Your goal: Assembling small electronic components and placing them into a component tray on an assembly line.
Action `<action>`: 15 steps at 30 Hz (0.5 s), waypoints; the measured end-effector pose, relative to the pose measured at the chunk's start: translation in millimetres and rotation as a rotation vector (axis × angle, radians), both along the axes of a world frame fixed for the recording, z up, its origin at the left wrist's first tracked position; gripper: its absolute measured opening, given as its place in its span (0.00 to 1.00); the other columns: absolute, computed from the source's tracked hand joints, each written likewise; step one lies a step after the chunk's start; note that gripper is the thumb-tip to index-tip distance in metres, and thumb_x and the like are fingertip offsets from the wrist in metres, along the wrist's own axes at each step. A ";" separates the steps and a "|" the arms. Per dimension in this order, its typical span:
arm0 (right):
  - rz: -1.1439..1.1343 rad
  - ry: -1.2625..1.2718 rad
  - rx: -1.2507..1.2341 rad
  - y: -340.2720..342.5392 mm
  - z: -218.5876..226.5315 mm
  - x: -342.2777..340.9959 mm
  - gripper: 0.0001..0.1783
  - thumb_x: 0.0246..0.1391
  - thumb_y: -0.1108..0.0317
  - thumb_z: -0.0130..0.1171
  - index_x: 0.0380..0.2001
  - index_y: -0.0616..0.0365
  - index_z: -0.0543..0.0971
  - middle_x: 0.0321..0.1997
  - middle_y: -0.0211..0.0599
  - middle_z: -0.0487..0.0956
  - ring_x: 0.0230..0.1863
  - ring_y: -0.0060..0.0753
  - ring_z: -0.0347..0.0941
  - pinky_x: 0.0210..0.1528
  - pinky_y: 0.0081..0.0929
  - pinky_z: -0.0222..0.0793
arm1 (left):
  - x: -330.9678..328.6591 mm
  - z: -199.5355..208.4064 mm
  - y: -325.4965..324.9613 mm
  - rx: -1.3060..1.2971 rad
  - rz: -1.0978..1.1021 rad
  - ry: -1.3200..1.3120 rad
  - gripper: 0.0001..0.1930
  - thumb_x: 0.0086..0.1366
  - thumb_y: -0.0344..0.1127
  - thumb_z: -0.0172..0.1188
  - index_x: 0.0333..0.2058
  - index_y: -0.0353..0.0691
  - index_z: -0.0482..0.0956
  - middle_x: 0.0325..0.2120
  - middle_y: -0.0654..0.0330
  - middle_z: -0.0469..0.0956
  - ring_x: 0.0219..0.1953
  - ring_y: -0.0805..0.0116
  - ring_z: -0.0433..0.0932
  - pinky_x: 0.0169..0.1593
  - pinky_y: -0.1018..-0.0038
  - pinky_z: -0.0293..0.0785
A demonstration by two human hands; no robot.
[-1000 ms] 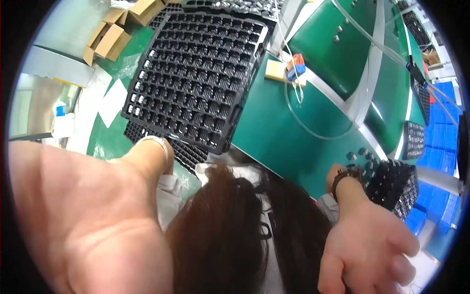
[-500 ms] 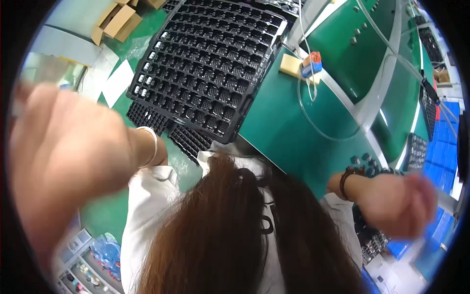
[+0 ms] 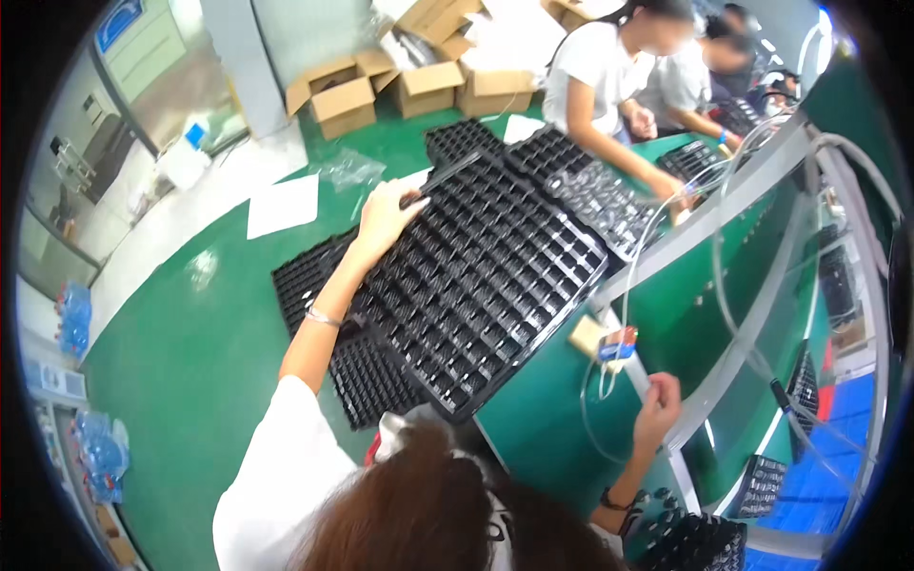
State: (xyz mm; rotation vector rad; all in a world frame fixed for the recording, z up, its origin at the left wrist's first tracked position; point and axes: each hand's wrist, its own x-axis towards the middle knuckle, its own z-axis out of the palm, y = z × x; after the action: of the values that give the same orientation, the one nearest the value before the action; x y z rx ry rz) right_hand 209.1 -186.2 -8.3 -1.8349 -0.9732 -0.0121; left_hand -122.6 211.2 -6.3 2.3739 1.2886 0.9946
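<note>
A large black tray (image 3: 486,276) with rows of square pockets lies tilted across the left end of the green table. My left hand (image 3: 386,217) is at the tray's far left edge, its fingers bent together over the outermost pockets; what they pinch, if anything, is too small to make out. Above the green tabletop (image 3: 543,419), close to the metal rail, my right hand (image 3: 659,404) hangs with its fingers curled together. Whatever is inside them is hidden. Near that hand sits a small orange-and-blue item (image 3: 618,344) beside a yellow block (image 3: 587,335).
More black trays (image 3: 371,381) lie under and beside the large one. A thin clear hose (image 3: 587,400) loops over the table. Small dark parts (image 3: 657,504) lie by my right forearm. Across the table, a co-worker's arm (image 3: 619,152) reaches over another tray. Cardboard boxes (image 3: 343,109) stand behind.
The view has shifted, showing more of the room. My left hand has gone from beside the tray to its far left edge. My right hand has come in toward the rail.
</note>
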 end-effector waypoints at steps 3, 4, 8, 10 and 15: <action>-0.045 -0.031 0.002 14.2 13.4 -17.2 0.06 0.49 0.80 0.48 0.28 0.60 0.74 0.28 0.31 0.73 0.26 0.21 0.66 0.27 0.18 0.61 | 18.2 -6.5 12.6 0.065 0.034 0.195 0.09 0.50 0.37 0.63 0.29 0.41 0.79 0.27 0.55 0.76 0.35 0.55 0.73 0.40 0.63 0.69; -0.050 -0.050 0.030 14.5 6.8 -13.4 0.06 0.50 0.79 0.48 0.28 0.59 0.74 0.27 0.30 0.72 0.25 0.20 0.66 0.27 0.17 0.61 | 22.4 -10.3 19.0 0.058 0.000 0.228 0.08 0.50 0.37 0.62 0.28 0.40 0.79 0.26 0.55 0.75 0.34 0.55 0.73 0.39 0.62 0.69; -0.048 0.079 0.013 12.9 -1.3 -11.3 0.04 0.50 0.78 0.51 0.28 0.59 0.74 0.26 0.28 0.75 0.25 0.16 0.68 0.26 0.15 0.63 | 23.9 -28.0 27.5 0.122 0.032 0.164 0.05 0.52 0.32 0.59 0.25 0.37 0.76 0.25 0.52 0.73 0.32 0.51 0.73 0.37 0.61 0.68; -0.053 0.080 0.054 15.1 -13.0 -3.6 0.04 0.49 0.78 0.51 0.28 0.58 0.74 0.25 0.30 0.75 0.22 0.19 0.66 0.22 0.17 0.58 | 23.5 -18.8 26.0 0.033 0.096 0.093 0.06 0.56 0.32 0.56 0.29 0.35 0.74 0.25 0.48 0.74 0.33 0.48 0.73 0.38 0.60 0.68; 0.006 0.111 -0.041 24.7 -32.9 9.3 0.13 0.45 0.74 0.57 0.37 0.59 0.72 0.33 0.35 0.74 0.29 0.26 0.68 0.31 0.23 0.64 | 37.9 22.9 -19.5 -0.437 -0.150 -0.574 0.06 0.65 0.32 0.50 0.32 0.35 0.69 0.32 0.50 0.77 0.33 0.63 0.77 0.37 0.72 0.75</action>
State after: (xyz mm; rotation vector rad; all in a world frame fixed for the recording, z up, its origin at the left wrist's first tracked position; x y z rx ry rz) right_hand 218.3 -161.5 -41.2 -1.8492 -0.9071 0.1135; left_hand -84.6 191.7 16.6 1.6615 0.9667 1.1004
